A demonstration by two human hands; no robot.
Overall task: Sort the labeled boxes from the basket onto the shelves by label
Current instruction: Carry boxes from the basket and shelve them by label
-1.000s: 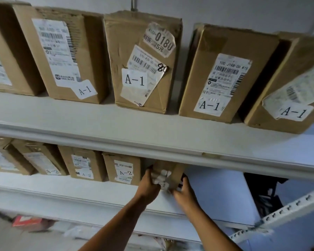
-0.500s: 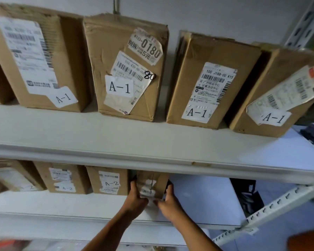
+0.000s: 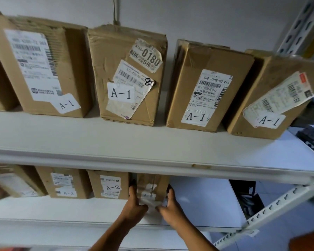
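A small cardboard box labelled A-2 (image 3: 151,190) stands on the lower shelf (image 3: 203,203), at the right end of a row of A-2 boxes (image 3: 110,184). My left hand (image 3: 134,205) grips its left side and my right hand (image 3: 170,205) grips its right side, thumbs at its lower front. The upper shelf (image 3: 134,147) carries several larger boxes labelled A-1 (image 3: 129,78). The basket is out of view.
Bare shelf lies to the right of the held box. A perforated white brace (image 3: 272,207) slants at the lower right, with dark items (image 3: 243,192) behind the shelf. An orange edge (image 3: 308,241) shows at the bottom right corner.
The box has gone further back on the lower shelf, upright beside the neighbouring A-2 box. Both hands stayed on its sides. My view shifted to the right.
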